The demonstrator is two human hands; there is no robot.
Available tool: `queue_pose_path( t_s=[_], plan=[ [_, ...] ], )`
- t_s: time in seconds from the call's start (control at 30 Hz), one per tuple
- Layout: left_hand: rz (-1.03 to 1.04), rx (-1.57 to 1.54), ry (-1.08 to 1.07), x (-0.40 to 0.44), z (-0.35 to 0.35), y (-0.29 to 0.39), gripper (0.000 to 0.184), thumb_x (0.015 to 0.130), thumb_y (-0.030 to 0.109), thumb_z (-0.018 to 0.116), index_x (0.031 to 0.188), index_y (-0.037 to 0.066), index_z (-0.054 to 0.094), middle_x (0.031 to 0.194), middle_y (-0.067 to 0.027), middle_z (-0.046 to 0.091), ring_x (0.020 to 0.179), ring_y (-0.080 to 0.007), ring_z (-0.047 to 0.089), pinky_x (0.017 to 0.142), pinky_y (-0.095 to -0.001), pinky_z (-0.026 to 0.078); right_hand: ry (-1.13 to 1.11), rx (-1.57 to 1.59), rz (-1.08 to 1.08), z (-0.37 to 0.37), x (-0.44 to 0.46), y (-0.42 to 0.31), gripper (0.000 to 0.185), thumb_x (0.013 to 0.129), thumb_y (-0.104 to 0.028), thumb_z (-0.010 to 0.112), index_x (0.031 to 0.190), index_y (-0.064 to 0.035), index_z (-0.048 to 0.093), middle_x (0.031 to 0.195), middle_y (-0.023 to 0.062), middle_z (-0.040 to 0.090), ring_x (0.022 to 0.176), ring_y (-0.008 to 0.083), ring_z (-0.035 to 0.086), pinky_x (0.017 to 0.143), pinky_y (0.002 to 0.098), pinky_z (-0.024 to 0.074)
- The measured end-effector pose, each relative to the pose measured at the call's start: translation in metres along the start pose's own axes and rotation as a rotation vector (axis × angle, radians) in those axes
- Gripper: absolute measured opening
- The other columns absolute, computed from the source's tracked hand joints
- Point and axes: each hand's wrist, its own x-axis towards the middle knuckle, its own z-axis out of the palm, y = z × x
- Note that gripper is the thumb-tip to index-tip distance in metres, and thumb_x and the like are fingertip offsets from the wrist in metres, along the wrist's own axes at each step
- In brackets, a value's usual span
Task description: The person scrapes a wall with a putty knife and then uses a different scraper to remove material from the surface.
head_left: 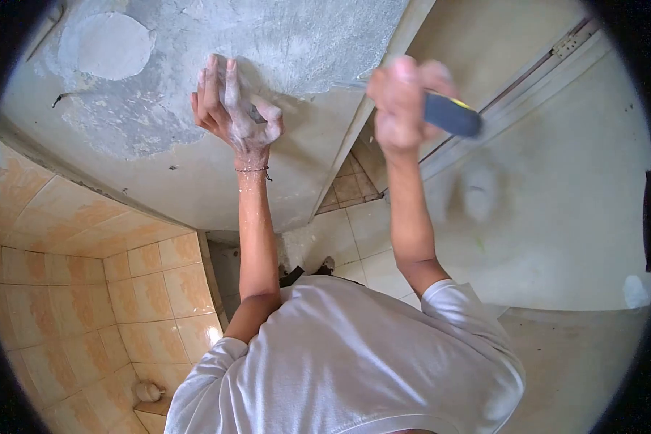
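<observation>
My left hand (242,116), coated in white dust, leans with its fingers apart on the grey wall (318,43), where patches of paint are worn or scraped off. A cord bracelet circles that wrist. To its right, my right hand (401,108) is closed around a scraper (452,116) and is smeared by motion. The scraper's dark handle has a yellow stripe and sticks out on the right of the fist. Its thin blade points left toward the wall, near the wall's right edge; whether it touches the surface I cannot tell.
A pale round patch (116,45) marks the wall at upper left, with a short dark wire (60,99) below it. Orange-patterned tiles (152,289) cover the lower-left walls. A door frame (513,79) runs along the right, and floor tiles (369,224) lie below.
</observation>
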Motion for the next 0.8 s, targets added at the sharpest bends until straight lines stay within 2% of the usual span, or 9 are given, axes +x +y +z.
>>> queue_pose_path(
  t_s=[0.13,0.27,0.33,0.4,0.47,0.6,0.67,0.77,0.8],
  plan=[
    [0.018,0.014,-0.002,0.005,-0.001,0.008,0.066,0.082,0.040,0.051,0.144,0.017,0.059,0.153,-0.0098,0.050,0.143,-0.0278,0.039,0.121,-0.0470,0.022,0.073,-0.072,0.010,0.002,0.000,0.014,0.037,0.099,-0.005,0.056,0.073,-0.0132,0.032,0.048,-0.0038,0.030,0.040,0.0042,0.020,0.039,0.0284,0.0191],
    [0.063,0.004,-0.050,0.010,0.005,0.015,0.063,0.084,0.043,0.050,0.143,0.023,0.062,0.155,-0.0068,0.048,0.145,-0.0260,0.037,0.124,-0.0470,0.018,0.070,0.415,0.028,-0.001,0.006,-0.007,0.035,0.097,-0.002,0.056,0.074,-0.0128,0.032,0.051,-0.0032,0.033,0.039,0.0056,0.026,0.038,0.0277,0.0255],
    [0.041,-0.018,-0.066,0.009,0.007,0.016,0.062,0.084,0.044,0.050,0.142,0.025,0.063,0.154,-0.0046,0.049,0.145,-0.0248,0.037,0.125,-0.0464,0.015,0.170,0.019,0.081,0.003,-0.001,0.026,0.043,0.095,-0.008,0.068,0.071,-0.0132,0.033,0.052,-0.0026,0.041,0.042,0.0067,0.038,0.041,0.0273,0.0313],
    [0.029,0.040,-0.091,0.011,0.009,0.014,0.063,0.083,0.044,0.050,0.142,0.025,0.064,0.154,-0.0043,0.049,0.145,-0.0244,0.038,0.126,-0.0459,0.014,0.189,0.082,0.205,0.002,-0.003,0.021,0.037,0.095,-0.007,0.066,0.075,-0.0120,0.036,0.052,-0.0035,0.039,0.042,0.0064,0.038,0.041,0.0271,0.0322],
    [0.037,0.014,-0.070,0.013,0.010,0.017,0.062,0.083,0.043,0.050,0.141,0.025,0.064,0.154,-0.0042,0.049,0.145,-0.0244,0.038,0.126,-0.0460,0.014,0.198,0.119,0.101,-0.004,-0.004,0.004,0.034,0.099,-0.008,0.052,0.074,-0.0135,0.031,0.051,-0.0046,0.028,0.040,0.0057,0.022,0.038,0.0270,0.0236],
    [0.020,0.020,-0.066,0.013,0.010,0.020,0.061,0.083,0.043,0.051,0.140,0.025,0.065,0.154,-0.0043,0.050,0.143,-0.0240,0.040,0.126,-0.0461,0.013,0.200,0.094,-0.061,-0.014,-0.009,0.007,0.029,0.098,-0.009,0.053,0.078,-0.0132,0.032,0.054,-0.0037,0.031,0.040,0.0062,0.021,0.037,0.0270,0.0207],
    [0.041,0.025,-0.072,0.013,0.010,0.021,0.061,0.088,0.050,0.048,0.141,0.023,0.064,0.154,-0.0068,0.050,0.144,-0.0261,0.039,0.124,-0.0465,0.015,0.216,-0.046,0.031,-0.015,-0.015,0.017,0.025,0.098,-0.009,0.053,0.080,-0.0119,0.035,0.054,-0.0034,0.031,0.039,0.0067,0.020,0.037,0.0278,0.0210],
    [0.083,0.028,-0.057,0.020,0.013,0.022,0.064,0.094,0.058,0.044,0.141,0.021,0.064,0.154,-0.0093,0.050,0.144,-0.0281,0.039,0.123,-0.0467,0.017,0.218,0.173,-0.004,-0.022,-0.011,0.001,0.026,0.099,-0.014,0.050,0.080,-0.0122,0.034,0.051,-0.0039,0.026,0.039,0.0071,0.019,0.037,0.0277,0.0205],
    [0.096,0.014,-0.064,0.020,0.013,0.023,0.064,0.093,0.059,0.044,0.141,0.020,0.065,0.154,-0.0094,0.050,0.143,-0.0280,0.039,0.123,-0.0465,0.017,0.165,0.440,-0.060,-0.028,-0.009,-0.006,0.030,0.095,-0.006,0.062,0.080,-0.0106,0.037,0.055,-0.0020,0.038,0.041,0.0088,0.034,0.041,0.0273,0.0315]
  ],
)
